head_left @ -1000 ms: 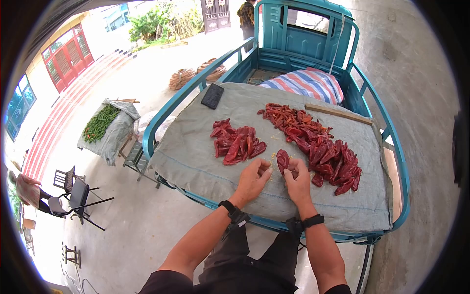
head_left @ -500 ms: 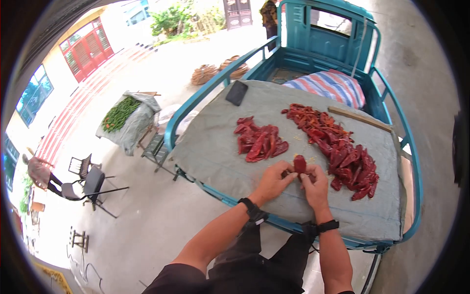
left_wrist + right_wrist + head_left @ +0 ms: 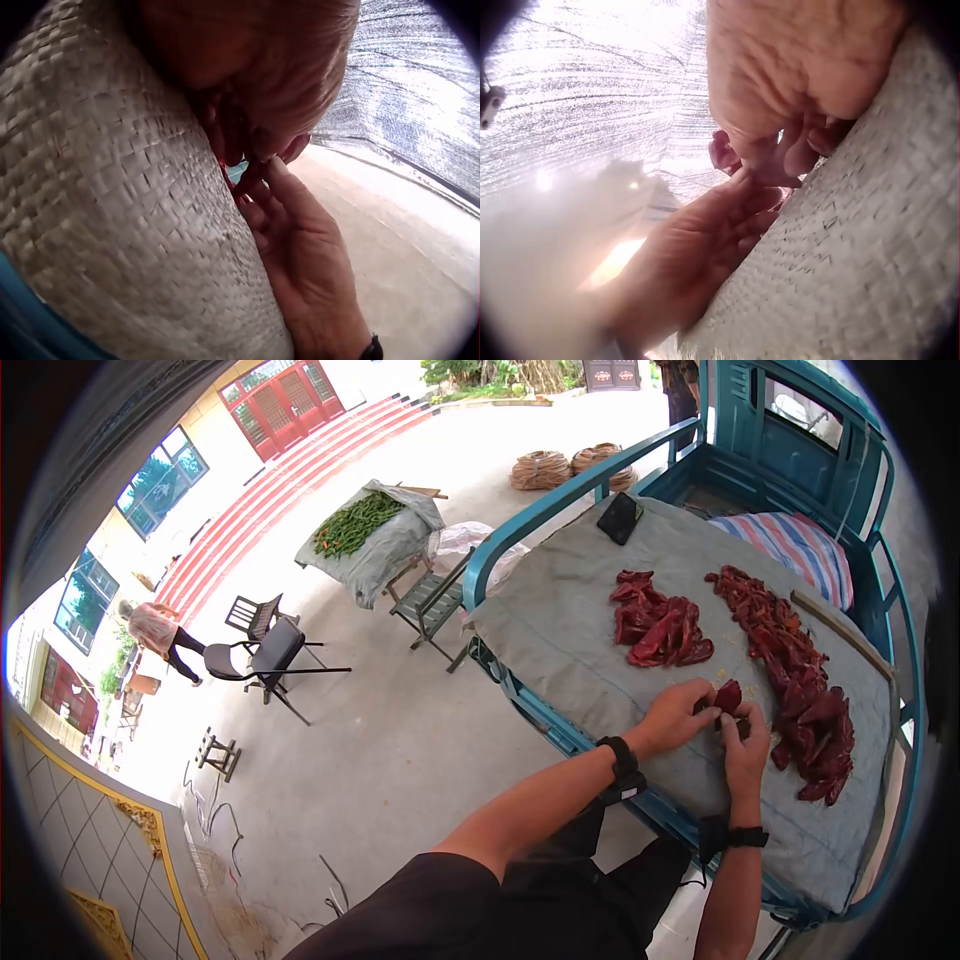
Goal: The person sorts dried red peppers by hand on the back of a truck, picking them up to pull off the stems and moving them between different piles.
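Head view: left hand (image 3: 680, 712) and right hand (image 3: 748, 745) both pinch one red pepper (image 3: 728, 695) with curled fingertips, just above the grey woven cloth (image 3: 570, 630), near its front edge. Judgement: a firm pinch at each end, kept low over the cloth, lets loose bits land on it. The small pepper pile (image 3: 658, 630) is near at 11 o'clock. The long pepper pile (image 3: 800, 680) is just beside the right hand at 2 o'clock. The teal cart edge (image 3: 545, 712) runs close at 7 o'clock, so room is tight there. There is bare cloth at 10 o'clock.
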Tool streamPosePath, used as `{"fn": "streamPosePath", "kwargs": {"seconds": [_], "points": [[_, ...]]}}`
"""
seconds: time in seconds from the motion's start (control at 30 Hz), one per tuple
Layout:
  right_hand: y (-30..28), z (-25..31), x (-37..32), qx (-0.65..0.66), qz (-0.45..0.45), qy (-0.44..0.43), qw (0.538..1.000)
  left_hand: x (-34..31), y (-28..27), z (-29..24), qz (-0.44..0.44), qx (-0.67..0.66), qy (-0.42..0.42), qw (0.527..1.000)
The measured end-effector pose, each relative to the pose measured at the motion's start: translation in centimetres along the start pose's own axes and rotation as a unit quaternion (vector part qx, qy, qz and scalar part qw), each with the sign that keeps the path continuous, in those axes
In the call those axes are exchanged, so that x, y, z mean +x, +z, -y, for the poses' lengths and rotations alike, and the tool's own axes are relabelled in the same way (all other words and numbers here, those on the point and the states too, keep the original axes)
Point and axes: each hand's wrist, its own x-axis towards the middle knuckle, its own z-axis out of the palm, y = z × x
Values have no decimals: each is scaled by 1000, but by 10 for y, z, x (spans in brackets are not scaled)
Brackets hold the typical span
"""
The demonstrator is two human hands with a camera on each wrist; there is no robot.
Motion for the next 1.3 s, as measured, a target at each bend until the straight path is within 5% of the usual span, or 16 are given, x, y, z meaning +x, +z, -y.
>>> {"fn": "streamPosePath", "kwargs": {"seconds": [0.97, 1.3], "points": [[4, 4, -2, -19, -33, 8, 999, 3, -6, -3, -42, -168, -62, 983], [5, 4, -3, -17, -33, -4, 999, 45, -90, 19, -270, -10, -60, 961]]}}
